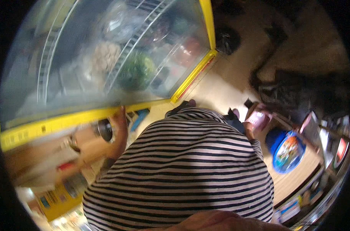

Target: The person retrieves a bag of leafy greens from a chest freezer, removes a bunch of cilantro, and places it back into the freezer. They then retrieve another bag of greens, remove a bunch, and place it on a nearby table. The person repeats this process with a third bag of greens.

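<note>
In front of me is a large glass door with a yellow frame [85, 116], like that of a display fridge. My left hand [120, 125] is on the frame's near edge and appears to grip it, though motion blurs the fingers. Through the glass I see wire shelves [131, 43] with bagged food, a pale clustered item [105, 56] and a round green item [137, 70]. Low at my right side, my right hand [248, 129] holds the rim of a pink plastic basket [260, 119]. What the basket contains cannot be made out.
A blue-rimmed bowl [300, 154] with colourful contents rests on a wooden surface [294, 179] to my right. Dark items [293, 89] lie beyond it. At left are wooden shelving [88, 144], a round dark object [105, 130] and a yellow box [58, 200]. Pale floor [212, 83] shows ahead.
</note>
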